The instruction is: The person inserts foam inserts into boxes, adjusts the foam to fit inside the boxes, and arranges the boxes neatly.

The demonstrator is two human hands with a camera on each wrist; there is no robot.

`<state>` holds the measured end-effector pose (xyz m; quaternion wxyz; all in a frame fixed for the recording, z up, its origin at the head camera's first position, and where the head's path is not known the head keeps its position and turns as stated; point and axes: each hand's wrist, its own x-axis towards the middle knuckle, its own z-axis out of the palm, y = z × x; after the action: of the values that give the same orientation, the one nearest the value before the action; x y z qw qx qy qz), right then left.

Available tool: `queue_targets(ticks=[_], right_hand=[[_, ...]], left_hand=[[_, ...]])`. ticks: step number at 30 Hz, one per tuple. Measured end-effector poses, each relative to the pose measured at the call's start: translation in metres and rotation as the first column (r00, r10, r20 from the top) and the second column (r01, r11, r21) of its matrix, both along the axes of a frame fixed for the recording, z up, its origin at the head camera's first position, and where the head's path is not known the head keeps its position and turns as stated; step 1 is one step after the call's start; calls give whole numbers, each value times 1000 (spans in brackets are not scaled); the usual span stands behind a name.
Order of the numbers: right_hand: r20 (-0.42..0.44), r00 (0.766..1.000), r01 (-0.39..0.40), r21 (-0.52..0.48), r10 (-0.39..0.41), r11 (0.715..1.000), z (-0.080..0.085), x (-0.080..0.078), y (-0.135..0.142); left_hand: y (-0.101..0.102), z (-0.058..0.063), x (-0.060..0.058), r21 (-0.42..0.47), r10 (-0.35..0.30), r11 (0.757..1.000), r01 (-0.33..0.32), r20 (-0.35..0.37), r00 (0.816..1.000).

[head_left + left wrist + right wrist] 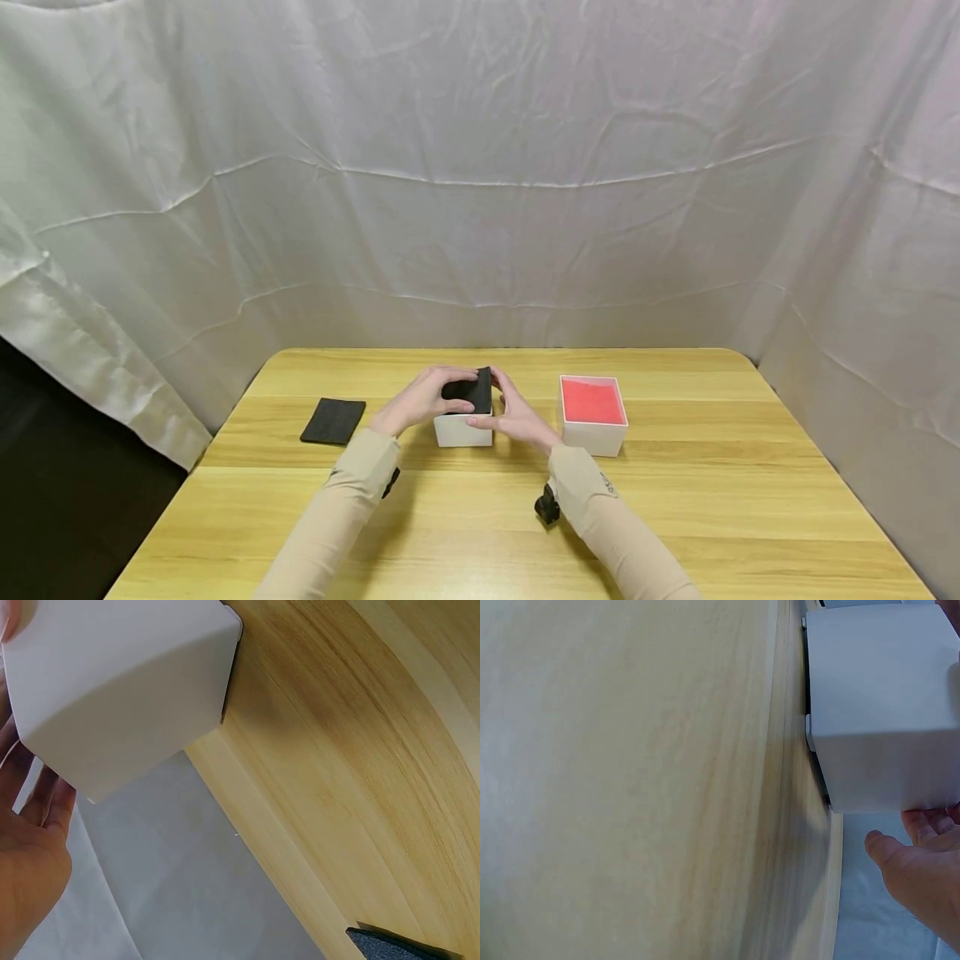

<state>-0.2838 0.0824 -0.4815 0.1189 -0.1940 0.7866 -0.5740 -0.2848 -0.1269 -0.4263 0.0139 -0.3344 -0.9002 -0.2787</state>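
A white box [463, 432] sits between both hands, its plain outer walls filling part of each wrist view. At its top is a black foam pad [467, 395] whose right edge stands up above the rim. My left hand [420, 398] grips the pad, thumb near the front rim and fingers towards the back. With the thumb on the front wall and fingers around the far right corner, my right hand [521, 418] holds the box. Beneath the pad, the box's inside is hidden.
Another black foam square [333, 421] lies flat on the wooden table [465, 533], left of the hands. To the right stands a second white box [595, 438] with a red-pink sheet [592, 402] inside it. Behind the table hangs a pale curtain [480, 233].
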Motion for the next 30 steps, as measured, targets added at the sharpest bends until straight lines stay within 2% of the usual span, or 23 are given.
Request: queue_targets(ticks=[4,10,16,30], right_hand=[[6,1000,2,1,-2,1000,1,0,0],[6,1000,0,-5,0,1000,1,1,0],[8,1000,-2,-6,2,1000,0,1,0],[3,1000,-4,7,4,1000,0,0,0]], left_hand=[[1,-2,-1,-19,-3,1000,3,-9,1000],[1,-4,-1,-22,6,1000,-6,22,1000],[4,-3,-2,13,-45,999,44,41,998],[9,-1,-2,-55,-80,995,81,27,996]])
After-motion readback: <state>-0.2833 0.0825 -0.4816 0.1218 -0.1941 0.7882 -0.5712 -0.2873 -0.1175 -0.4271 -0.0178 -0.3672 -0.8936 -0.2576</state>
